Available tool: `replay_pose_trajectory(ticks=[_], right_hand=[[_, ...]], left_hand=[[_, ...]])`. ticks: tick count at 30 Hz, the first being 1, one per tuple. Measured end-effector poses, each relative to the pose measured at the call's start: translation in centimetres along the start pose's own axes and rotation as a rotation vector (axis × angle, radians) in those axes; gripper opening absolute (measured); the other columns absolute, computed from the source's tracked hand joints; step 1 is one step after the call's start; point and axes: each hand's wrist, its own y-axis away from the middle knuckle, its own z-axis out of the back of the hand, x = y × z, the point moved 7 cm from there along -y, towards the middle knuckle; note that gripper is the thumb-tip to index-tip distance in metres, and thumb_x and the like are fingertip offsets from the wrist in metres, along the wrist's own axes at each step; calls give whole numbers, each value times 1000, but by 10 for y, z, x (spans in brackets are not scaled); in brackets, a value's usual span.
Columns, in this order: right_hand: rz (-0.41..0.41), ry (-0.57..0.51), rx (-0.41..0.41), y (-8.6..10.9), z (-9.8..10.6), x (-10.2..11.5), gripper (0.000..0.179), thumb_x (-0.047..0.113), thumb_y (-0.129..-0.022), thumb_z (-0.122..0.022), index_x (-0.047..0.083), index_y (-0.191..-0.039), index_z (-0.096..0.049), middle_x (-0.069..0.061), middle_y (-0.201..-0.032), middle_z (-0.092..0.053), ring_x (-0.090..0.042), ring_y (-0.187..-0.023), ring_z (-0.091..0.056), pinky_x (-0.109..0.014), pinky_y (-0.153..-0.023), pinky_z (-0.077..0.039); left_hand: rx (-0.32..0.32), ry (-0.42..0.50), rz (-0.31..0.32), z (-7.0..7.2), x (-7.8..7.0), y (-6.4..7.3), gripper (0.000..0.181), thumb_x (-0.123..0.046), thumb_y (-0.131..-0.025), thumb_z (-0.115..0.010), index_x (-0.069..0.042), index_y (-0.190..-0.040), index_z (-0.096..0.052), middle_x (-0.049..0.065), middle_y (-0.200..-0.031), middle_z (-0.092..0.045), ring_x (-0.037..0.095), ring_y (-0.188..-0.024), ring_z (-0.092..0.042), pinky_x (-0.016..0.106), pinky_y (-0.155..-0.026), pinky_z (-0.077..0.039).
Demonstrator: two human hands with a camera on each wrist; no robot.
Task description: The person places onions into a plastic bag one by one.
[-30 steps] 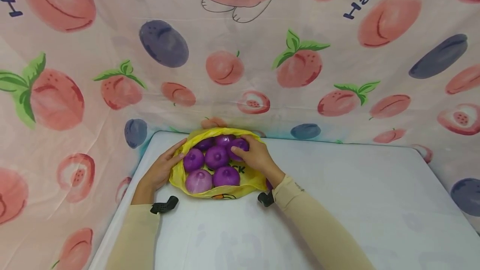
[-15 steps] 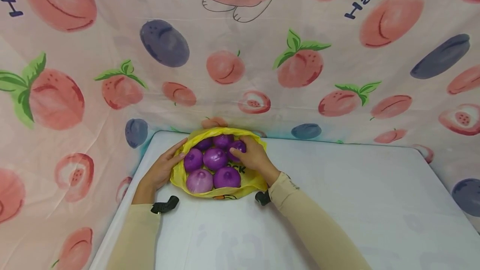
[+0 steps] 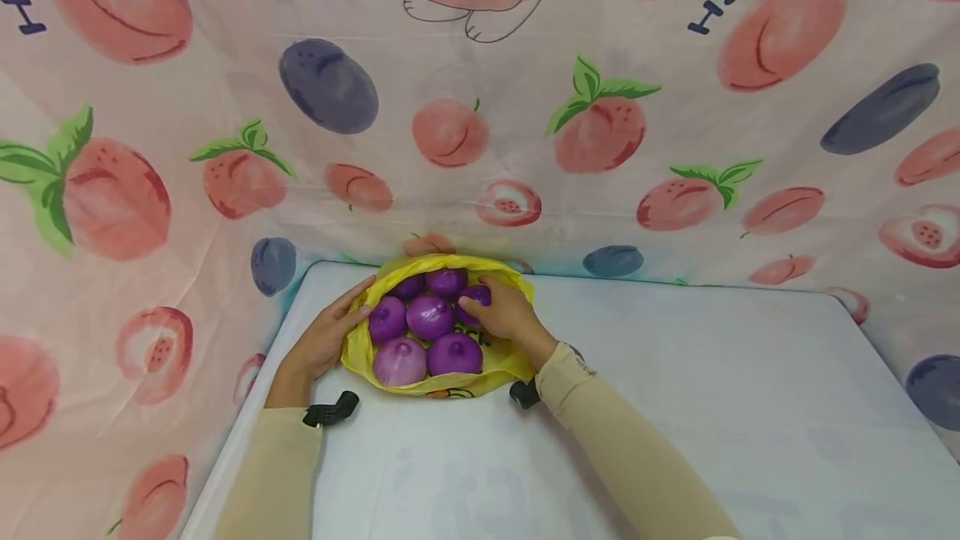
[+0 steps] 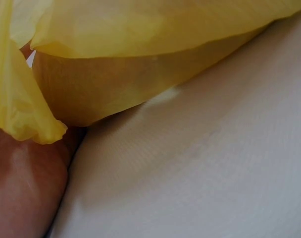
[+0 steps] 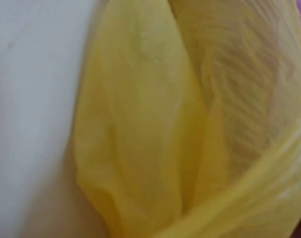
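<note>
In the head view a yellow plastic bag (image 3: 442, 390) lies with its mouth wide, showing several purple onions inside. My left hand (image 3: 324, 340) holds the bag's left rim, thumb over the edge and fingers along the outside. Inside the right part of the mouth, my right hand (image 3: 510, 313) grips a dark purple onion (image 3: 476, 303), with its thumb on the near side. A paler onion (image 3: 400, 361) sits at the front left, beside another onion (image 3: 454, 353). The left wrist view has a bag fold (image 4: 116, 89) close up; bag plastic (image 5: 140, 119) fills most of the right wrist view.
A white table (image 3: 675, 407) carries the bag near its back edge. Behind it hangs a fruit-printed cloth (image 3: 525, 107), which also runs down the left side. Black wrist-worn pieces (image 3: 332, 410) stick out by both cuffs.
My right hand and the onion in it have shifted slightly left and down, its forearm swinging left. The middle onion has turned, so its tip no longer faces up. My left hand stays put.
</note>
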Motion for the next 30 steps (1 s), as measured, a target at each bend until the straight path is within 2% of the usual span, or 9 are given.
replay_pose_trajectory(ticks=[5, 8, 11, 13, 15, 17, 21, 26, 30], right_hand=[[12, 16, 16, 7, 7, 4, 72, 54, -100, -57, 12, -156, -42, -14, -154, -51, -38, -143, -46, -56, -118, -37], [39, 16, 21, 13, 15, 8, 71, 54, -100, -58, 12, -155, -43, -14, -153, -53, -36, -134, -55, -56, -116, -40], [59, -24, 45, 20, 24, 9, 71, 54, -100, -58, 14, -157, -41, -15, -153, -52, -32, -106, -73, -53, -106, -50], [62, -58, 66, 25, 30, 8, 71, 54, -100, -58, 17, -158, -39, -17, -152, -52, -29, -83, -76, -47, -97, -56], [55, -107, 92, 29, 36, 5, 71, 54, -100, -58, 19, -158, -38, -18, -153, -51, -27, -71, -76, -42, -86, -61], [51, -146, 107, 32, 42, 1, 70, 55, -100, -59, 21, -158, -38, -18, -154, -49, -26, -73, -76, -37, -77, -62], [54, -195, 116, 39, 53, -7, 69, 55, -99, -59, 25, -158, -38, -16, -155, -48, -26, -75, -76, -35, -71, -63], [63, -204, 114, 50, 66, -18, 68, 53, -99, -61, 28, -158, -38, -14, -153, -52, -25, -75, -76, -36, -72, -63], [77, -196, 104, 58, 75, -30, 66, 51, -100, -61, 27, -158, -39, -14, -151, -54, -27, -81, -77, -36, -76, -63]], left_hand=[[2, 14, 13, 0, 2, -1, 59, -27, -108, -51, -28, -163, -29, 7, -170, -19, 4, -133, -48, 22, -100, -52], [1, 12, 11, 1, 2, -1, 59, -28, -108, -52, -28, -162, -29, 8, -170, -19, 5, -134, -48, 22, -101, -52], [-1, 8, 9, 1, 2, -1, 59, -28, -108, -52, -28, -162, -29, 8, -170, -18, 5, -134, -48, 22, -101, -52], [-2, 5, 10, 1, 2, -1, 59, -29, -108, -53, -28, -162, -30, 8, -170, -19, 5, -134, -47, 22, -101, -52], [-2, 2, 11, 1, 2, -1, 60, -29, -108, -53, -28, -162, -30, 8, -170, -19, 6, -135, -47, 21, -101, -51], [-4, -2, 12, 1, 2, -1, 60, -29, -107, -54, -28, -162, -30, 7, -170, -19, 7, -136, -46, 21, -101, -51], [-10, -11, 15, 2, 2, -1, 60, -30, -107, -54, -28, -162, -29, 7, -171, -17, 10, -140, -42, 20, -101, -51], [-12, -12, 15, 1, 2, -1, 60, -29, -107, -53, -28, -163, -29, 6, -171, -16, 14, -144, -37, 19, -102, -50], [-16, -15, 18, 1, 2, -2, 60, -30, -107, -54, -28, -162, -29, 6, -171, -16, 15, -145, -36, 19, -102, -50]])
